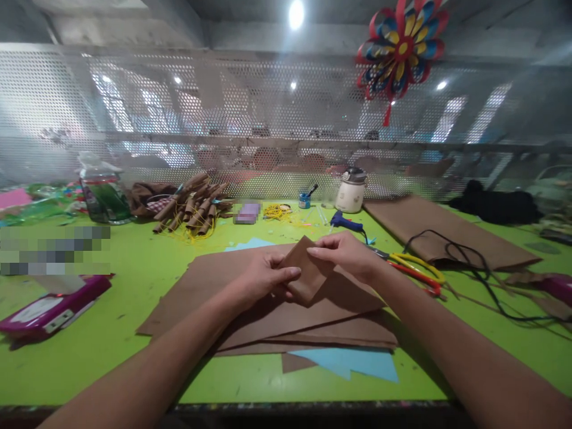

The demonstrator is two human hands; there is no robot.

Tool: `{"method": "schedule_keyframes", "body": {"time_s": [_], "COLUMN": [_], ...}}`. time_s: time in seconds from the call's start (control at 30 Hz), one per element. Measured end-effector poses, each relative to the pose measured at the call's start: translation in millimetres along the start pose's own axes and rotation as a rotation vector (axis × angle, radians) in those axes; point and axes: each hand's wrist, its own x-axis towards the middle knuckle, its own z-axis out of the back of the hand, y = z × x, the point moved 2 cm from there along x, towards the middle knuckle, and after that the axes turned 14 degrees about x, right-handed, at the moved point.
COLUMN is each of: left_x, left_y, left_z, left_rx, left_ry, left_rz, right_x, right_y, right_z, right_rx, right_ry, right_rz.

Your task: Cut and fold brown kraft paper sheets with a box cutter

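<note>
A small square of brown paper [308, 275] is held up between my two hands, turned with one corner pointing upward. My left hand [272, 277] grips its left side, the thumb lying across the front face. On the upper right edge, my right hand [342, 253] pinches the paper between thumb and fingers. Whether the piece is folded, I cannot tell. Beneath my hands lies a stack of large brown paper sheets [196, 292], with light blue paper [353, 360] sticking out at the front.
Scissors with yellow and red handles [415, 268], a blue glue gun [346, 221] and a black cord [478, 262] lie right. Behind stand rolled brown paper tubes [196, 205], a cream jug [351, 190] and a bottle of green liquid [102, 193]. A purple power strip [58, 310] lies left.
</note>
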Motion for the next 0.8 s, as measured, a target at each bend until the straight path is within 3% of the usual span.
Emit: {"method": "schedule_keyframes", "body": {"time_s": [0.13,0.37,0.63,0.8], "left_x": [-1,5,8,7], "left_y": [-1,3,7,6], "left_z": [-0.1,-2.7,1.1,2.9], "left_rx": [0.008,-0.256,-0.201,-0.178], "left_ry": [-0.008,0.019,-0.066,-0.104], "left_rz": [0.018,0.034,0.100,0.061], "right_x": [0,4,7,8], "right_y": [-1,-8,-15,-18], "right_z": [-1,1,1,-2], "right_rx": [0.030,0.206,0.344,0.364], "right_ry": [-0.050,-0.195,-0.216,-0.246], "right_rz": [-0.001,0.031,-0.014,0.018]}}
